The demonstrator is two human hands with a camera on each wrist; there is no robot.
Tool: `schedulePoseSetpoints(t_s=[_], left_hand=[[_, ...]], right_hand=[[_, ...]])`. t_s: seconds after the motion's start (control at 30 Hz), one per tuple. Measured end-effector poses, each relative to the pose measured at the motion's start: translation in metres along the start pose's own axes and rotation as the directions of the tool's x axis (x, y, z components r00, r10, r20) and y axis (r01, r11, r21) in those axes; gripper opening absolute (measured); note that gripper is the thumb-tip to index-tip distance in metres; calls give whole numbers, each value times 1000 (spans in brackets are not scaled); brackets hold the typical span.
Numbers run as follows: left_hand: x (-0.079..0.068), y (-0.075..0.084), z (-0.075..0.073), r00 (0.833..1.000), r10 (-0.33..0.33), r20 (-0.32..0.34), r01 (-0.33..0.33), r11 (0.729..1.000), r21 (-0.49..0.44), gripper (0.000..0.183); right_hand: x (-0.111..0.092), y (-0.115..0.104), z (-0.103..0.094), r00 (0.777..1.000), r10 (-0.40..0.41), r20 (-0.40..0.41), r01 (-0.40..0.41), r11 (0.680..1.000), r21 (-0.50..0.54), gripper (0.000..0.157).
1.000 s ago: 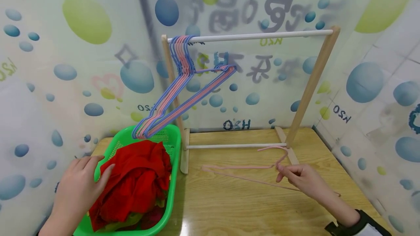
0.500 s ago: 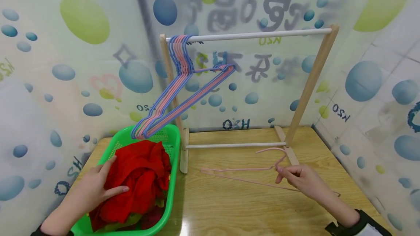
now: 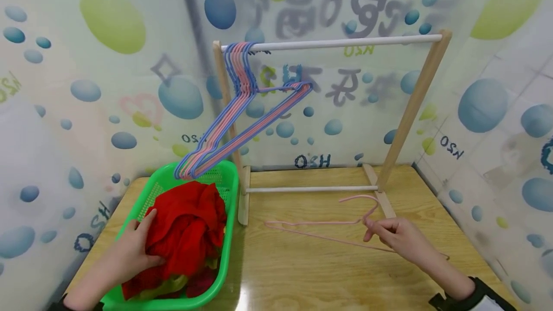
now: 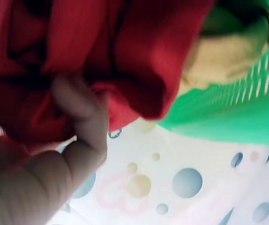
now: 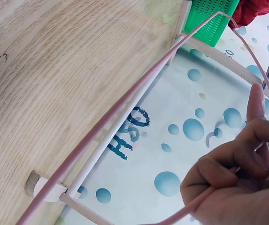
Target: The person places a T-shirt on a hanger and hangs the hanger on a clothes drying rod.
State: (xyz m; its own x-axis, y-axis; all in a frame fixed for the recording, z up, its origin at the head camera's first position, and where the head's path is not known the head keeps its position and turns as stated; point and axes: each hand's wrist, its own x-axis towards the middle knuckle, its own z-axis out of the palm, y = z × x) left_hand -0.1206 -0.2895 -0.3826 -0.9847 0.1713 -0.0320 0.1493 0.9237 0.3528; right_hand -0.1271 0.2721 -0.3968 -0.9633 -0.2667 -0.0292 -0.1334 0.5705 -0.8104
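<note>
My left hand (image 3: 131, 253) grips the left side of a bunched red garment (image 3: 187, 229) on top of the pile in a green basket (image 3: 228, 263). In the left wrist view a bent finger (image 4: 89, 126) presses into the red folds, and yellowish cloth (image 4: 223, 58) shows beside them. My right hand (image 3: 397, 238) pinches a pink hanger (image 3: 319, 223) just below its hook, over the right part of the table. In the right wrist view the hanger's long bar (image 5: 120, 103) runs diagonally across, with curled fingers (image 5: 219, 171) around its neck.
A wooden rack with a white top rail (image 3: 345, 42) stands at the back of the table (image 3: 302, 272). Several blue and pink hangers (image 3: 244, 92) hang at its left end, reaching over the basket. A patterned wall sheet (image 3: 332, 131) encloses the back and sides.
My left hand has moved right and down from the basket's left rim onto the red garment, and its fingers have closed on the cloth. The right hand and hanger have barely moved.
</note>
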Motion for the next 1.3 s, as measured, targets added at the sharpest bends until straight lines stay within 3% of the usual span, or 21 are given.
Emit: schedulePoseSetpoints(t_s=[0.13,0.3,0.5,0.63,0.7,0.87,1.0,1.17,1.3], left_hand=[[0,3,-3,998,-29,-46,26,998,-63,96],[-3,7,-4,994,-22,-110,14,997,-80,62],[-5,13,2,965,-6,-261,-12,998,-68,34],[-9,17,-1,954,10,-299,-45,993,-109,29],[-11,19,-4,961,5,-277,-39,992,-117,29],[-20,30,-17,988,-45,-146,21,986,-163,32],[-28,39,-28,995,-78,-64,65,979,-191,34],[-36,54,-36,996,-83,-25,74,967,-244,28],[-38,69,-39,997,-72,-17,63,947,-315,25]], right_hand=[[0,-1,-1,1000,0,-4,0,1000,-5,39],[0,1,-1,1000,-16,-4,16,1000,-4,38],[-2,1,0,1000,-14,7,14,1000,24,39],[-2,0,0,1000,-11,13,11,999,36,40],[-3,-1,1,1000,-4,9,3,1000,31,41],[-4,-2,2,1000,15,-2,-15,1000,18,42],[-4,-1,2,1000,10,-15,-10,1000,15,41],[-4,1,-1,998,-12,-60,13,1000,17,38],[-6,1,-5,991,21,-132,-19,1000,10,37]])
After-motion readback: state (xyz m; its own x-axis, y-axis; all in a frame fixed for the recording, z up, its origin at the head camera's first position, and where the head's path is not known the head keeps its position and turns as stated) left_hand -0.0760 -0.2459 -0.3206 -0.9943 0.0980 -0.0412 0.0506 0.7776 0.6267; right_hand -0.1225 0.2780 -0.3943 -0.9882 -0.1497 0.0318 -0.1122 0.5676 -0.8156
